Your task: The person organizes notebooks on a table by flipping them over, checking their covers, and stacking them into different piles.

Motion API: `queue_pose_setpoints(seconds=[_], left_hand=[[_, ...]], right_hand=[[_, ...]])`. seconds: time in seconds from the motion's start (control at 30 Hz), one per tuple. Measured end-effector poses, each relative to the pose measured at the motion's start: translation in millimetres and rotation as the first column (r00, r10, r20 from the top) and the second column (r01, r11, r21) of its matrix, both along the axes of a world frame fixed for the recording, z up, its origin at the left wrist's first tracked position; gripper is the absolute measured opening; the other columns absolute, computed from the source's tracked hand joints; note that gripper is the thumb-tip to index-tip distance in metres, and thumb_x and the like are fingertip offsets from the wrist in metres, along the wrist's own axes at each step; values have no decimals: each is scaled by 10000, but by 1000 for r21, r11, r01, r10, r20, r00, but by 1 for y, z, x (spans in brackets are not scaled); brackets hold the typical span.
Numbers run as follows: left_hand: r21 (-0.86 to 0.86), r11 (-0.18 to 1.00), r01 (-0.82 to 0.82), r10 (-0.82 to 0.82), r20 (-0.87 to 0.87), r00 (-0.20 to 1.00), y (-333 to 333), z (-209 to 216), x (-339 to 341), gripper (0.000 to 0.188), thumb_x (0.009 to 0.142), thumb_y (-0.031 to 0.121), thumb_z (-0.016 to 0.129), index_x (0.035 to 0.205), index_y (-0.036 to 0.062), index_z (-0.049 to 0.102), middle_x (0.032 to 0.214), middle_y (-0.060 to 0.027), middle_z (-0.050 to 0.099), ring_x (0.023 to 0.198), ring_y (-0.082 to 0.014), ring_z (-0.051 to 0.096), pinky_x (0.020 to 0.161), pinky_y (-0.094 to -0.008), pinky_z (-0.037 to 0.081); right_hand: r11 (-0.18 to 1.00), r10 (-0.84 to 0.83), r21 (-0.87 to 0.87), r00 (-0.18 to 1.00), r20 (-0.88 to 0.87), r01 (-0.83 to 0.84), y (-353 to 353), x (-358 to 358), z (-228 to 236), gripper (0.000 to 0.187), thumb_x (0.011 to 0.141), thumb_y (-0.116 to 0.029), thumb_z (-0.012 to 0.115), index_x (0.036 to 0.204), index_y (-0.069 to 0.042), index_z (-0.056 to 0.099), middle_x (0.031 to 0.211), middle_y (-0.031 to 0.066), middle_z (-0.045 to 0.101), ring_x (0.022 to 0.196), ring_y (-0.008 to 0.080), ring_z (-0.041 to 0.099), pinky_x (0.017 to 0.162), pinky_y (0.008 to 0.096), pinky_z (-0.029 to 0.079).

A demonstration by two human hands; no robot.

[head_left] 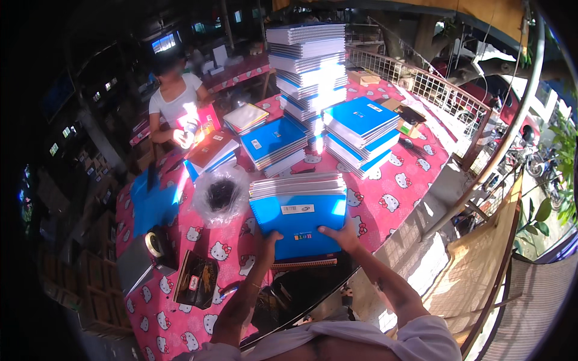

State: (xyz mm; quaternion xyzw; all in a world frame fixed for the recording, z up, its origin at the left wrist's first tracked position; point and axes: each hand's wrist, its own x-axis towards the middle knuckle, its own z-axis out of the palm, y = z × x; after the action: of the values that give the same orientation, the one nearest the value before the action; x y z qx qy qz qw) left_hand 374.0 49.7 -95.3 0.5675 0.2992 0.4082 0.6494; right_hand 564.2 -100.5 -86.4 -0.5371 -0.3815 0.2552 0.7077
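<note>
A thick stack of spiral notebooks (301,219) with a blue cover facing me is tilted up at the near edge of the table. My left hand (270,245) grips its left side, the thumb lying on the cover. On the right side my right hand (343,235) holds it the same way; the fingers of both hands are hidden behind or beneath the stack. Past it stand a blue-covered pile of notebooks (274,142), another blue-topped pile (361,117) to the right, and a tall tower of spiral notebooks (306,60) at the back.
A clear plastic bag (220,194) holding something dark lies left of the stack. Nearer are a tape roll (155,245) and a dark box (197,280). Across the pink patterned tablecloth (385,207), a person (177,99) handles notebooks. A wire fence (421,78) borders the right.
</note>
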Motion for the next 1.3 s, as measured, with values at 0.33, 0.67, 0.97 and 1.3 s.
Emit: queue_pose_setpoints(seconds=[0.33,0.67,0.97,1.3], left_hand=[[460,848,263,-252,-86,964,34,70,178,378,781,134,723,1117,64,564,1105,-111,610,1004,-257,620,771,-395,536],[-107,990,97,-95,27,995,44,183,401,638,794,236,752,1312,60,424,1081,-133,578,938,-233,592,691,-424,559],[-123,992,5,-9,-35,999,83,137,443,805,796,199,784,1359,-13,250,1194,-189,513,1063,-270,590,758,-459,565],[794,433,426,235,-556,798,-25,75,92,745,778,367,799,1365,21,497,1395,-227,475,1319,-379,455,1128,-510,328]], right_hand=[[915,235,-347,971,49,-204,23,227,188,926,765,-447,828,1417,64,415,1327,233,566,1158,313,611,962,436,529],[694,281,-678,958,-54,-242,91,449,241,1029,703,-651,786,1391,49,475,1323,270,567,1171,379,609,941,497,537],[674,315,-704,773,550,226,158,518,186,1240,591,-849,689,1422,42,457,1479,252,429,1394,381,396,1144,465,347],[806,559,-258,543,627,-533,75,249,172,550,931,-429,643,1327,-57,558,1210,210,627,1160,345,611,1032,429,440]])
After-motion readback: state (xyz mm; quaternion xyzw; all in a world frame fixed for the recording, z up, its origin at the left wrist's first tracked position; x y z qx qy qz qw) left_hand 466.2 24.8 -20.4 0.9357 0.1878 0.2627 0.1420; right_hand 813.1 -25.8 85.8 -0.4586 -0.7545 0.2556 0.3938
